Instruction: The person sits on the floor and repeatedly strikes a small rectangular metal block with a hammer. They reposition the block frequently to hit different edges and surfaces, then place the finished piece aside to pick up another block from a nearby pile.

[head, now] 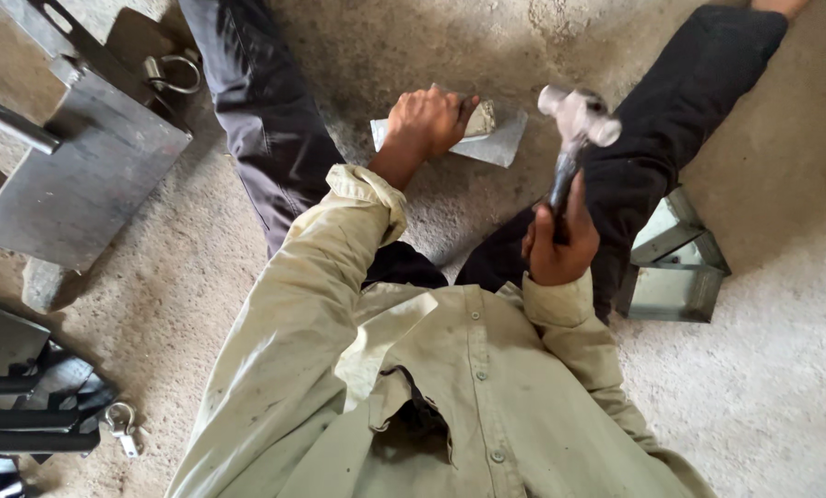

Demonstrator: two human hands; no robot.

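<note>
Below, bare concrete floor (763,387) fills my view, and I take the folded sheet-metal piece (500,146) lying on it between my spread legs as the landmark. Far to the left of that piece stands a grey steel plate assembly (81,175) with a bar and a ring shackle (175,74); below and further left of it sits a dark pile of metal parts (35,397) with a small padlock (122,432) beside it. To the right and lower, past my right leg (671,111), rests an open grey metal box frame (676,267), apart from the piece.

My left hand (427,122) lies on the sheet-metal piece, fingers curled shut around a small grey block (480,118) set on its upper face, seemingly pressing both down so neither slides on the floor. My right hand (560,242) is wrapped fully closed around the dark handle of a hammer (579,115). Its pale head hangs blurred just right of the piece and above floor level, clear of the block and of my left fingers. I cannot tell whether the block is a chisel, a punch or a plain spacer.
</note>
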